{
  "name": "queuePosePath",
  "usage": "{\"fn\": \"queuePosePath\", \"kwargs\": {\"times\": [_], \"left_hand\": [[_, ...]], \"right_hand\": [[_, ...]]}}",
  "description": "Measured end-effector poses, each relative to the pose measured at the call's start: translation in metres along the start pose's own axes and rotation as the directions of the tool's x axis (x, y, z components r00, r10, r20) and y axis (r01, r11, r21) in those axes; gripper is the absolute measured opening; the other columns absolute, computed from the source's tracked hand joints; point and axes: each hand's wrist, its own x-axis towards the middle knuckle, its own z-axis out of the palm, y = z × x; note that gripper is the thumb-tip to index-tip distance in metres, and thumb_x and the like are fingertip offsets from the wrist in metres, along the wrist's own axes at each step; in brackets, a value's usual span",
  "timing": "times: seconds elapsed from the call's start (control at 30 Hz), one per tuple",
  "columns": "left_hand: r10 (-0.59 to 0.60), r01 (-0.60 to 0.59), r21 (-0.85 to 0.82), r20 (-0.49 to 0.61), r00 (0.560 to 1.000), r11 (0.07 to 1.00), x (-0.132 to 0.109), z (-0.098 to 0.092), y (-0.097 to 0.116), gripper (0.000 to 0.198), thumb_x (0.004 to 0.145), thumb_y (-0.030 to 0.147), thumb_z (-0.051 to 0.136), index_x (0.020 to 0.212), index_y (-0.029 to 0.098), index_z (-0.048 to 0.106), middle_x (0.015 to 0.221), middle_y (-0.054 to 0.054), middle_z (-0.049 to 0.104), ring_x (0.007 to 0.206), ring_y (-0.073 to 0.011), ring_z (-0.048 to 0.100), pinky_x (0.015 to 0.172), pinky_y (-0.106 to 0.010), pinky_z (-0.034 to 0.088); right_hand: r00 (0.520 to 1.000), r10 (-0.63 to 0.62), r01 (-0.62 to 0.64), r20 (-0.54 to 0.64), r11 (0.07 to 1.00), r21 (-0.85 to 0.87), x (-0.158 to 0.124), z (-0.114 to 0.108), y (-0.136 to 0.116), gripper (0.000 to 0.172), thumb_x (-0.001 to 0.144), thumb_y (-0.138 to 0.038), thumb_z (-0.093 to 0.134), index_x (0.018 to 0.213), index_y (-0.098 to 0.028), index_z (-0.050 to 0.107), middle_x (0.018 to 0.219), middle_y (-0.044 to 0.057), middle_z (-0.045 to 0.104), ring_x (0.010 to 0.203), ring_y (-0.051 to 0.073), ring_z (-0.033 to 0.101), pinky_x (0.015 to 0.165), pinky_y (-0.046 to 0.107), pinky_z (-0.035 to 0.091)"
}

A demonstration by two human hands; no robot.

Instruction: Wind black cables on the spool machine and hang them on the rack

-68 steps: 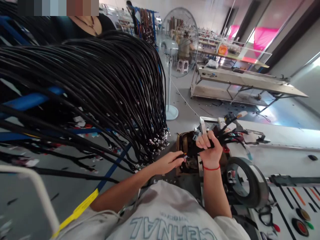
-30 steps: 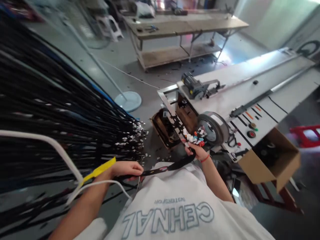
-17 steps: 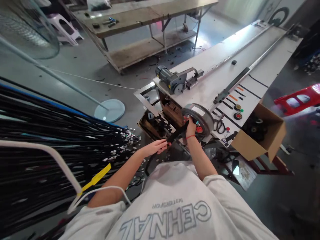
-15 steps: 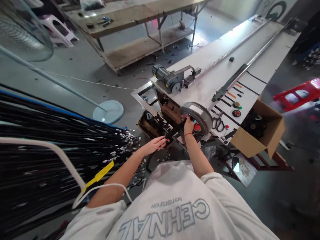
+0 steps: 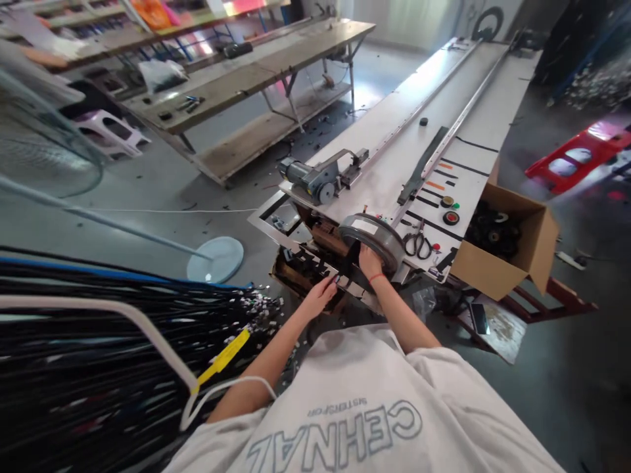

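Observation:
At the near end of the long white bench (image 5: 389, 157), a grey wheel-like disc (image 5: 392, 244) stands in front of me. A dark black strip (image 5: 351, 257) stretches between my hands beside it. My left hand (image 5: 319, 295) is closed, its fingers pinched at the strip's lower end by the bench's metal edge. My right hand (image 5: 369, 263), a red cord at its wrist, reaches under the disc's near rim. Its fingers curl at the strip's upper end, and the fingertips are partly hidden.
A motor unit (image 5: 305, 179) is mounted left of the disc. Scissors (image 5: 418, 242), tape rolls (image 5: 450, 217) and short strips lie to the right. A cardboard box (image 5: 493, 272) stands beside the bench. Bundled black cables (image 5: 123, 328) and a fan base (image 5: 215, 259) are at left.
The view has shifted, showing more of the room's far side. My left hand has come up nearer the disc and my right hand. My right hand stays at the disc, now reaching further under its rim.

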Motion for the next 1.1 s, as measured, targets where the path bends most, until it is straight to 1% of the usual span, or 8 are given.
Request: {"fn": "queuePosePath", "kwargs": {"times": [0.1,0.17,0.23,0.37,0.6,0.8,0.9,1.1], "left_hand": [[0.113,-0.095,0.152,-0.11,0.988,0.984,0.019,-0.008,0.017,0.05,0.089,0.056,0.043,0.109,0.011,0.055,0.069,0.002,0.048,0.061,-0.0103,0.042,0.057,-0.022,0.037],[0.17,-0.14,0.224,-0.117,0.979,0.964,0.033,-0.013,0.031,0.046,0.09,0.052,0.042,0.106,0.011,0.057,0.071,0.001,0.051,0.063,-0.0113,0.044,0.062,-0.023,0.038],[0.198,-0.171,0.25,-0.086,0.976,0.953,0.044,-0.014,0.042,0.044,0.091,0.05,0.04,0.103,0.011,0.058,0.069,0.001,0.052,0.062,-0.0111,0.044,0.062,-0.023,0.038],[0.19,-0.174,0.261,-0.037,0.981,0.95,0.055,-0.009,0.047,0.04,0.091,0.047,0.039,0.097,0.012,0.056,0.067,0.002,0.05,0.06,-0.0106,0.043,0.059,-0.022,0.036],[0.164,-0.145,0.248,-0.057,0.985,0.958,0.054,-0.003,0.038,0.037,0.092,0.045,0.037,0.09,0.013,0.055,0.066,0.002,0.05,0.062,-0.0107,0.044,0.06,-0.022,0.038],[0.191,-0.177,0.2,-0.055,0.98,0.964,0.048,0.002,0.03,0.039,0.093,0.046,0.035,0.088,0.013,0.055,0.067,0.002,0.051,0.061,-0.0103,0.044,0.062,-0.023,0.038],[0.186,-0.173,0.142,-0.078,0.98,0.975,0.047,0.003,0.028,0.039,0.093,0.047,0.035,0.09,0.013,0.054,0.067,0.002,0.051,0.06,-0.0101,0.045,0.061,-0.023,0.038],[0.198,-0.199,0.149,0.017,0.98,0.969,0.046,0.01,0.021,0.035,0.095,0.045,0.034,0.085,0.016,0.05,0.068,0.001,0.054,0.06,-0.011,0.048,0.061,-0.023,0.039]], "right_hand": [[0.986,-0.166,0.155,-0.013,0.94,-0.306,-0.031,-0.009,0.015,0.026,0.091,-0.023,0.051,0.114,-0.014,0.058,0.132,0.019,0.048,0.13,0.031,0.036,0.109,0.051,0.029],[0.964,-0.257,0.255,0.072,0.809,-0.53,-0.036,-0.014,0.022,0.024,0.088,-0.023,0.054,0.109,-0.013,0.059,0.129,0.02,0.05,0.126,0.031,0.041,0.107,0.05,0.031],[0.959,-0.245,0.278,0.141,0.733,-0.621,-0.029,-0.017,0.027,0.015,0.084,-0.022,0.06,0.098,-0.015,0.061,0.123,0.018,0.054,0.12,0.031,0.046,0.103,0.048,0.035],[0.94,-0.215,0.335,0.267,0.735,-0.589,-0.014,-0.02,0.028,0.008,0.078,-0.013,0.065,0.077,-0.018,0.059,0.118,0.013,0.058,0.115,0.027,0.051,0.102,0.044,0.036],[0.92,-0.255,0.389,0.296,0.679,-0.623,-0.021,-0.025,0.019,0.011,0.078,-0.016,0.065,0.087,-0.019,0.059,0.115,0.014,0.057,0.109,0.028,0.052,0.098,0.043,0.04],[0.936,-0.222,0.346,0.274,0.734,-0.585,-0.009,-0.025,0.02,0.012,0.077,-0.016,0.065,0.085,-0.019,0.058,0.109,0.013,0.059,0.108,0.026,0.054,0.097,0.041,0.041],[0.912,-0.269,0.4,0.308,0.747,-0.531,-0.011,-0.03,0.019,0.003,0.081,-0.017,0.059,0.082,-0.02,0.059,0.113,0.012,0.059,0.108,0.025,0.054,0.095,0.038,0.042],[0.858,-0.246,0.434,0.452,0.817,-0.38,-0.02,-0.04,-0.006,0.018,0.092,-0.026,0.045,0.091,-0.022,0.062,0.088,0.006,0.062,0.083,0.02,0.06,0.082,0.033,0.047]]}}
